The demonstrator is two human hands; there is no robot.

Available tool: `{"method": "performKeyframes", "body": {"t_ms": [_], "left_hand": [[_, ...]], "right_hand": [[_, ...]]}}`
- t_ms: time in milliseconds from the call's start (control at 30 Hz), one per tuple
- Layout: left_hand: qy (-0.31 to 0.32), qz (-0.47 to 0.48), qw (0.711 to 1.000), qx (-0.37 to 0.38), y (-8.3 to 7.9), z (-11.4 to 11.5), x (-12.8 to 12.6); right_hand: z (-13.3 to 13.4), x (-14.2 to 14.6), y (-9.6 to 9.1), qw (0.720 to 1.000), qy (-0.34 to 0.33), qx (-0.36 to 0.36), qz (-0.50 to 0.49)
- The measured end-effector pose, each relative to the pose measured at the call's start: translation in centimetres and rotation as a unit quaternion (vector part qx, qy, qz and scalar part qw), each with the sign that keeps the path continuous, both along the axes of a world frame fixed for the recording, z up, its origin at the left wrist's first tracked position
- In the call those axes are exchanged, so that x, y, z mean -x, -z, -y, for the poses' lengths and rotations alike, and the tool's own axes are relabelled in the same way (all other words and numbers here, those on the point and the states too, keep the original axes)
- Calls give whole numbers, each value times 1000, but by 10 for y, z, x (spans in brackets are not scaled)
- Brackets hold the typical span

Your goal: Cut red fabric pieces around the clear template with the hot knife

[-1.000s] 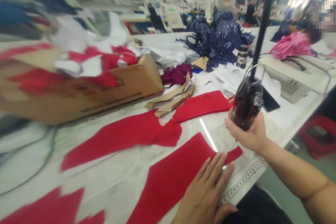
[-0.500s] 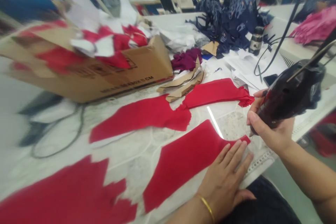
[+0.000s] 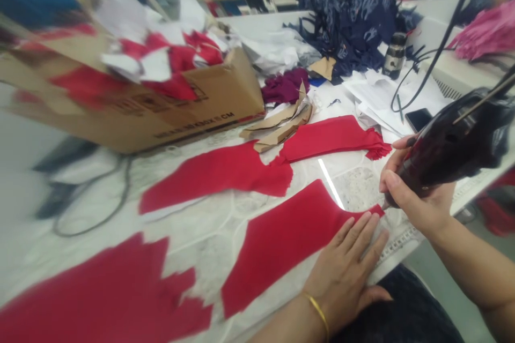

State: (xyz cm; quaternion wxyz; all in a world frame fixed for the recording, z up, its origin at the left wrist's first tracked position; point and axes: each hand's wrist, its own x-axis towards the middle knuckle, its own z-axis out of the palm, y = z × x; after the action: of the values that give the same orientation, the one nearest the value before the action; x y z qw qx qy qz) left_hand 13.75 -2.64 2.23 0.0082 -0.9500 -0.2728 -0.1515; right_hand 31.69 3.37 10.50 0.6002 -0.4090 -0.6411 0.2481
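Note:
My left hand point(image 3: 344, 273), wearing a thin gold bangle, lies flat with fingers spread on a red fabric panel point(image 3: 277, 252). My right hand point(image 3: 418, 203) grips a dark hand-held electric cutting tool point(image 3: 446, 150), tilted down. Its pointed tip meets the panel's narrow end, just past my left fingertips. Two more red cut pieces point(image 3: 217, 179) point(image 3: 333, 139) lie beyond, and a larger red piece point(image 3: 92, 289) lies at the lower left, all on a white-covered cutting table point(image 3: 201, 230).
A cardboard box point(image 3: 161, 118) holding red and white scraps stands at the left. Beyond are tan card patterns point(image 3: 281, 123), maroon fabric point(image 3: 285, 87), navy printed fabric point(image 3: 362, 27), papers point(image 3: 386, 96), a phone point(image 3: 418, 119) and a flask point(image 3: 394, 54). A black cable point(image 3: 92, 209) loops left.
The tool has swung from upright to tilted, its tip now down at the panel's narrow end. My left hand has moved farther up the panel. The view has shifted, moving the table leftward.

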Motion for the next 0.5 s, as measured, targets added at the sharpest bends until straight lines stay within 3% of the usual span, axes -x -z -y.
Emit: {"method": "performKeyframes", "body": {"t_ms": [200, 300, 500], "left_hand": [[5, -1, 1000, 7, 2, 0, -1], [7, 1, 1000, 3, -4, 0, 3], [-34, -22, 999, -5, -19, 2, 35]], "right_hand": [[1, 0, 11, 999, 39, 12, -3], [1, 0, 8, 999, 28, 14, -14], [-11, 6, -4, 999, 0, -27, -44]]}}
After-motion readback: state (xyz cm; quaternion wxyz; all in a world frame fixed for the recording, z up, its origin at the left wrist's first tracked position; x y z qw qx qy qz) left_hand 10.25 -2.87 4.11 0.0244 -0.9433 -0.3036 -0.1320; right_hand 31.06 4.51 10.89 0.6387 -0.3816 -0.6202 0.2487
